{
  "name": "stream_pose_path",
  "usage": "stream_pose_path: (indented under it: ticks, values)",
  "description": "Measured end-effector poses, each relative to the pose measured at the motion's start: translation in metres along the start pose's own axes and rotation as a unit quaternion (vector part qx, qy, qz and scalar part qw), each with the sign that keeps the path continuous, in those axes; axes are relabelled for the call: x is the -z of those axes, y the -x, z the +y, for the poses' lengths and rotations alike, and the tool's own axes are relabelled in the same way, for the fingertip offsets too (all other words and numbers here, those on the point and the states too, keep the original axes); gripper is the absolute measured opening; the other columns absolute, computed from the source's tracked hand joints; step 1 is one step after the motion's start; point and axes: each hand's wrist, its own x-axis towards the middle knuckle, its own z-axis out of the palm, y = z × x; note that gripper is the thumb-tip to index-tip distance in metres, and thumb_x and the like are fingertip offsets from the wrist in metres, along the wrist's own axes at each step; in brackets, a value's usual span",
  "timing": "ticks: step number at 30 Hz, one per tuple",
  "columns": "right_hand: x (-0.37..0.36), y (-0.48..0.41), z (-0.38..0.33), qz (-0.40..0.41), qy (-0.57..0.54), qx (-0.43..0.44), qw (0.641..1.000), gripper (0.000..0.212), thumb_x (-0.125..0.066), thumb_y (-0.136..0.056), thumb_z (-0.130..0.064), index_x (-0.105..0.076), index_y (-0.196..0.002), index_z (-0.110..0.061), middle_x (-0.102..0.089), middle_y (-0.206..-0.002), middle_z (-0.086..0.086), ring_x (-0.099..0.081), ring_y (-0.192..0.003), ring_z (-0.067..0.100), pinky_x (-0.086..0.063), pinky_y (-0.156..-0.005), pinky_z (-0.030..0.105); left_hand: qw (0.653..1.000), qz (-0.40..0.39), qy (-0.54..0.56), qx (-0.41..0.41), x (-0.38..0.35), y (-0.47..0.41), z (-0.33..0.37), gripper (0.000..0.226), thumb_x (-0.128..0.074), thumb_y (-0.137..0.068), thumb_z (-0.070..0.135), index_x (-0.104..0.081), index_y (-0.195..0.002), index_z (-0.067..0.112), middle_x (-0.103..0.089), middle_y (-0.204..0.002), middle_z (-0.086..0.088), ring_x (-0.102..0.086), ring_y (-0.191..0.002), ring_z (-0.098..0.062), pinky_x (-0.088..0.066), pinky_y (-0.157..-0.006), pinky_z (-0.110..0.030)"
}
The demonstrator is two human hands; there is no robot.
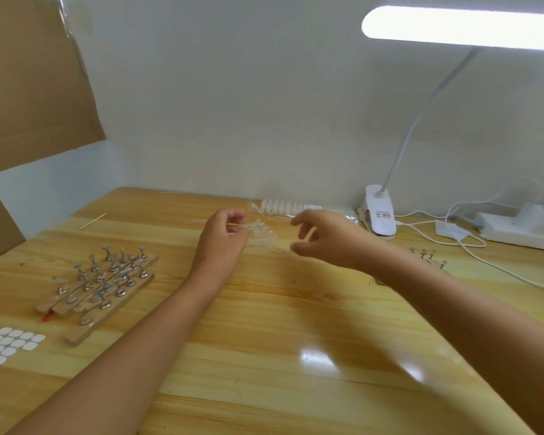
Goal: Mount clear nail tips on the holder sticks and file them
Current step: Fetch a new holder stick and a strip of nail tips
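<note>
My left hand pinches a thin wooden stick that points right toward a small heap of clear nail tips on the wooden table. My right hand hovers just right of the heap, fingers loosely spread and holding nothing. Several wooden holder sticks with metal nail stands lie at the left. Three more stands show behind my right forearm.
A sheet of white adhesive pads lies at the left edge. A bag of white nail tips sits by the wall. At the right are a clip lamp, cables and a power strip. A spare stick lies far left; cardboard stands at the left.
</note>
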Motion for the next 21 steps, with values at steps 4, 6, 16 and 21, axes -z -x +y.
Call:
stream_pose_path:
  ticks: [4, 6, 16, 21]
  values:
    - [0.035, 0.087, 0.036, 0.01, -0.038, 0.046, 0.998, 0.02, -0.065, -0.085, -0.04, -0.066, -0.105, -0.038, -0.066, -0.092, -0.017, -0.061, -0.084, -0.001, -0.048, -0.071, 0.011, 0.997, -0.027, -0.043, -0.05, -0.002, 0.006, 0.006, 0.025, -0.057, -0.091, 0.005, -0.057, -0.108, 0.024, -0.058, -0.115, 0.006, -0.053, -0.093, 0.002, -0.042, -0.082, -0.014]
    - [0.056, 0.13, 0.055, 0.028, -0.036, 0.037, 0.998, 0.023, -0.06, -0.079, -0.055, -0.065, -0.1, -0.047, -0.066, -0.094, -0.023, -0.062, -0.084, 0.0, -0.05, -0.068, 0.012, 0.992, -0.04, -0.082, -0.082, -0.002, 0.012, 0.01, 0.025, -0.057, -0.092, 0.005, -0.058, -0.107, 0.025, -0.057, -0.114, 0.008, -0.052, -0.098, -0.004, -0.043, -0.089, -0.022]
    - [0.051, 0.212, 0.11, -0.062, 0.106, -0.168, 0.978, 0.047, -0.06, -0.064, -0.077, -0.052, -0.091, -0.04, -0.058, -0.093, -0.016, -0.057, -0.084, -0.001, -0.048, -0.077, 0.018, 0.952, -0.294, 0.006, -0.08, -0.06, 0.102, 0.103, 0.015, -0.06, -0.095, 0.018, -0.063, -0.102, 0.031, -0.065, -0.1, 0.013, -0.06, -0.088, 0.004, -0.05, -0.076, -0.011]
    - [0.047, 0.208, 0.104, -0.016, -0.068, -0.132, 0.989, 0.014, -0.074, -0.084, -0.02, -0.062, -0.088, -0.027, -0.066, -0.082, -0.006, -0.058, -0.073, 0.0, -0.046, -0.067, 0.015, 0.925, -0.376, -0.036, -0.049, -0.102, 0.154, 0.112, 0.025, -0.065, -0.092, 0.036, -0.062, -0.116, 0.033, -0.06, -0.112, 0.017, -0.059, -0.093, 0.004, -0.053, -0.083, -0.018]
